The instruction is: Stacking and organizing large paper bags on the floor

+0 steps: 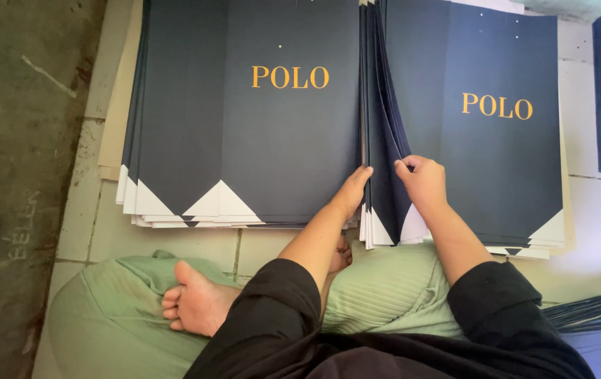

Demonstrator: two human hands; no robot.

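Here the biggest things are two stacks of dark blue printed sheets lying flat on the tiled floor (174, 242). The left stack (244, 119) and the right stack (504, 140) sit side by side, touching or almost touching in the middle. Both lie just in front of the person, and their long sides run from near to far. Each sheet has gold letters and white pointed corners at the near edge.

Between the stacks, a bunch of sheets (384, 140) stands up on its edge, like pages being turned. This bunch is right at the hands, so neither arm has to reach.

The left hand (351, 193) lies with its fingers out straight along the right edge of the left stack, pressing the side of the raised bunch. The right hand (423, 181) is curled, with its fingertips pinching the top of the raised sheets. It is the closer one to the bunch.

A bare foot (195, 302) rests on a green cushion (111, 316) near the person.

How many sheets are pinched is hard to tell. The far ends of both stacks are cut off, and more dark blue sheets at the right edge show only in part.
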